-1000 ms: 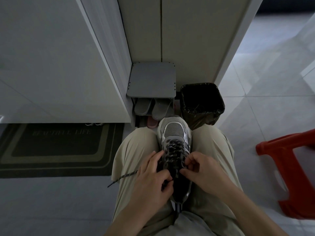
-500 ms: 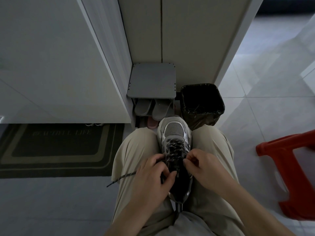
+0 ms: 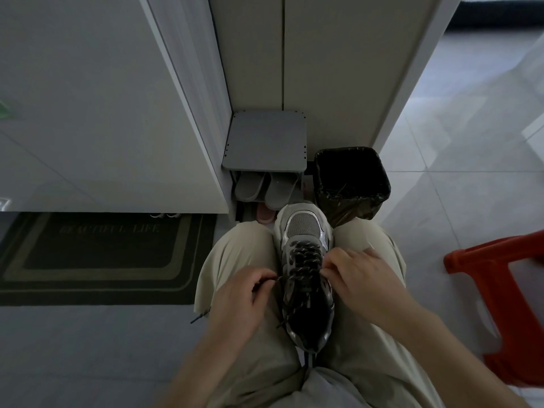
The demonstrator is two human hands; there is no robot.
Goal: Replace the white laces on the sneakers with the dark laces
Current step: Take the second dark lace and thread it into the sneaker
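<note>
A grey and silver sneaker [image 3: 304, 228] lies between my thighs, toe pointing away from me. A dark speckled lace [image 3: 304, 257] crosses its upper eyelets. My left hand [image 3: 244, 293] sits left of the shoe and pinches one end of the dark lace, stretched taut from an eyelet. That lace's tip hangs off my left thigh [image 3: 200, 313]. My right hand [image 3: 359, 275] rests on the shoe's right side, fingertips pinching at the lace by an eyelet. No white lace is visible.
A black bin [image 3: 351, 181] stands just beyond the shoe's toe. A small grey shoe rack [image 3: 265, 142] with slippers [image 3: 265, 187] stands left of it. A dark doormat [image 3: 100, 257] lies at left. A red plastic stool [image 3: 500, 304] stands at right.
My left hand has moved left, off the shoe, drawing the dark lace out sideways. My right hand has shifted slightly up along the shoe's right edge.
</note>
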